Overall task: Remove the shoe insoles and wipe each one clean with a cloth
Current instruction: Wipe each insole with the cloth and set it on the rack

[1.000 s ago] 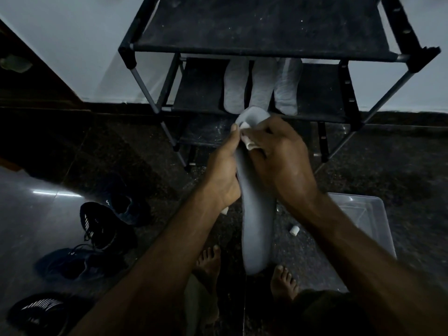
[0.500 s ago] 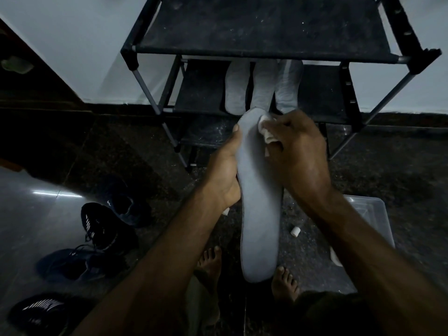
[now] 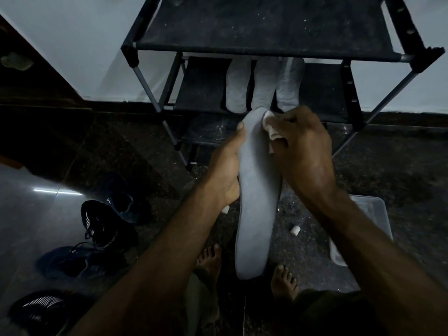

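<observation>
On the floor at the left lie dark shoes (image 3: pixel 106 221). The left hand (image 3: pixel 226 170) is wrapped around the left edge of the grey insole (image 3: pixel 258 202), held in the air above the bare feet, its toe end up near the rack (image 3: pixel 261 42). The right hand (image 3: pixel 305 144) is closed on a bunched white cloth (image 3: pixel 271 127) pressed against that upper end. With the long lower part unsupported, a firm wipe could bend it or twist it loose; three insoles (image 3: pixel 264 86) at the shelf's front edge could be knocked off.
</observation>
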A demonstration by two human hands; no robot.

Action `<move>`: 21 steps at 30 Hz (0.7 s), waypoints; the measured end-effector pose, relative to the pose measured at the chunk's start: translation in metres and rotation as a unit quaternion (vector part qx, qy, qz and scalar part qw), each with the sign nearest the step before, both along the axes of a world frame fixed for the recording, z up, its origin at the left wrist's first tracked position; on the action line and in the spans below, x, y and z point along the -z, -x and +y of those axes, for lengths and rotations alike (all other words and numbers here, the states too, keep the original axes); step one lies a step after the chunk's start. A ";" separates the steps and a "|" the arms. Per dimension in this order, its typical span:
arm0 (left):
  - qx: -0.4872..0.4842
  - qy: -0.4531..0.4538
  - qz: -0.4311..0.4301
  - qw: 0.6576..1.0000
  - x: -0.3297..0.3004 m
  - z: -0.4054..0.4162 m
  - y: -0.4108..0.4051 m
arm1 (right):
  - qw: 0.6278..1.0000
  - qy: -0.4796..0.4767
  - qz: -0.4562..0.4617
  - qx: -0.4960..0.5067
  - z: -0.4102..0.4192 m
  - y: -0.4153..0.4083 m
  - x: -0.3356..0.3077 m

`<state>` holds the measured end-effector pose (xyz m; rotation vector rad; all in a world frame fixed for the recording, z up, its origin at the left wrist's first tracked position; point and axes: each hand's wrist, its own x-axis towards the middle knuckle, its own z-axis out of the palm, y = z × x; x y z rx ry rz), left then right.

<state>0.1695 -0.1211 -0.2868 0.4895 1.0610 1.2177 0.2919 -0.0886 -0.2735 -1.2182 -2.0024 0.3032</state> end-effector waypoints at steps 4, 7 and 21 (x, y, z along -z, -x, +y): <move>0.011 -0.002 0.052 0.999 0.000 0.003 -0.003 | 1.000 -0.019 -0.016 0.005 0.005 0.004 -0.003; 0.014 0.013 0.059 0.998 0.003 0.001 -0.001 | 0.999 -0.014 -0.011 -0.036 -0.002 0.013 0.001; -0.009 0.033 0.100 0.994 0.001 0.001 0.004 | 0.998 -0.005 -0.032 -0.062 -0.011 0.017 -0.002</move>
